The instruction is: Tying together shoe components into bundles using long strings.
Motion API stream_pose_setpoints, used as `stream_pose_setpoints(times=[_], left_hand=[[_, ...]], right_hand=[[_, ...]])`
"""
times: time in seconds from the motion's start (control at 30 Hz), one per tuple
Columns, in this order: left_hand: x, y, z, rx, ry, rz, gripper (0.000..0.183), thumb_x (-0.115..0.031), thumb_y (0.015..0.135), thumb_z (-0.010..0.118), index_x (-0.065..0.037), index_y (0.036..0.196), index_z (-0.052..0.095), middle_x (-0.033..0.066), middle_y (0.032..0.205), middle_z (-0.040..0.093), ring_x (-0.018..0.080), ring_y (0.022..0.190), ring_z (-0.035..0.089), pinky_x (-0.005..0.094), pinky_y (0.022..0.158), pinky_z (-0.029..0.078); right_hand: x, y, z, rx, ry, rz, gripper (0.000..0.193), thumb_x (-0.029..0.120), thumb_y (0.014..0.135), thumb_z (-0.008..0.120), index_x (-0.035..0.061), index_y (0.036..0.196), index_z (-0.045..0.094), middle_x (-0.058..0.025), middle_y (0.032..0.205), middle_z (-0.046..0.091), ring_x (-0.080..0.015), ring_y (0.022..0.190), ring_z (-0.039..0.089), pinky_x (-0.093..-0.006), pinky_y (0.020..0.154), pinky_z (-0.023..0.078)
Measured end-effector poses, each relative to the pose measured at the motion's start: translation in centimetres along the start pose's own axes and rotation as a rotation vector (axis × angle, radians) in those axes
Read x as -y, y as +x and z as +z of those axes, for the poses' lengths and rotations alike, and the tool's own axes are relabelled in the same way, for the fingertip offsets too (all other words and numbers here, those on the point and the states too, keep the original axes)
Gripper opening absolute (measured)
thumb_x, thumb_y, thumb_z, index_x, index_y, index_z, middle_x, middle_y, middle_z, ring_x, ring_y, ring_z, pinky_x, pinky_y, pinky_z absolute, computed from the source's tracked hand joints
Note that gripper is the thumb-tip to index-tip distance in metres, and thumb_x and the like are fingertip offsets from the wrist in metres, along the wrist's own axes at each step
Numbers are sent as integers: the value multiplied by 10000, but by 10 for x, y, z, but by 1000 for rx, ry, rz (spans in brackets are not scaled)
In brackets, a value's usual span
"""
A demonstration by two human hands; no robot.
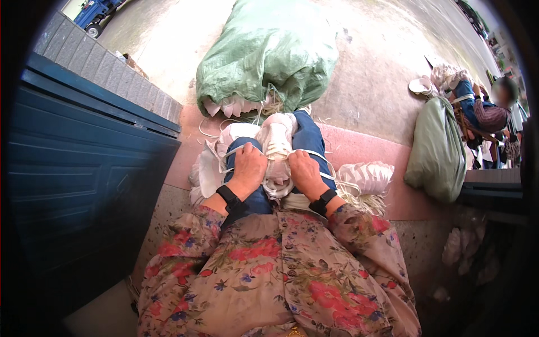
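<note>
A white lace-up shoe [278, 128] is propped between my knees, its laced front toward me. My left hand [250, 167] is at the shoe's left side, fingers pinched on a white shoelace [231, 151] that trails over my left thigh. On the other side, my right hand [306, 170] is closed on the lace too, and a loose length loops over my right knee. Both hands sit level with the eyelets, and their fingertips are partly hidden. Each wrist wears a black band.
A large green sack [269, 56] of white pieces lies just beyond my feet. White shoe parts [368, 177] and a bundle of laces [368, 202] lie right of me. A blue door [84, 163] stands left. Farther right are a full green sack [438, 154] and a seated person [491, 115].
</note>
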State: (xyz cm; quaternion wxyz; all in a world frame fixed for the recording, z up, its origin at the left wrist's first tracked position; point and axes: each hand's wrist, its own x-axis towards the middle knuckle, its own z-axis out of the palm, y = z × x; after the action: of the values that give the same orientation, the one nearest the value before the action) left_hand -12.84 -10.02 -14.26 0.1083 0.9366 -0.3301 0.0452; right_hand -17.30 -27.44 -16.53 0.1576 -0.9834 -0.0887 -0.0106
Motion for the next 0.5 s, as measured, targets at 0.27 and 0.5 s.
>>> stream_pose_setpoints(times=[0.27,0.5], left_hand=[[10,4,10,-5,-42,75,77,-115,659,537,-91,633,606,58,684,526,243,782,480,355,676,389],[2,-8,18,-123,-143,-146,62,-125,681,574,-87,662,619,64,632,538,252,737,491,364,657,399]], right_hand=[[2,5,-4,114,-137,-87,69,89,729,514,72,793,533,-67,702,598,-202,669,597,-333,575,429],[10,-5,-16,-15,-58,39,209,256,741,593,56,756,535,-85,682,581,-251,733,550,-378,608,398]])
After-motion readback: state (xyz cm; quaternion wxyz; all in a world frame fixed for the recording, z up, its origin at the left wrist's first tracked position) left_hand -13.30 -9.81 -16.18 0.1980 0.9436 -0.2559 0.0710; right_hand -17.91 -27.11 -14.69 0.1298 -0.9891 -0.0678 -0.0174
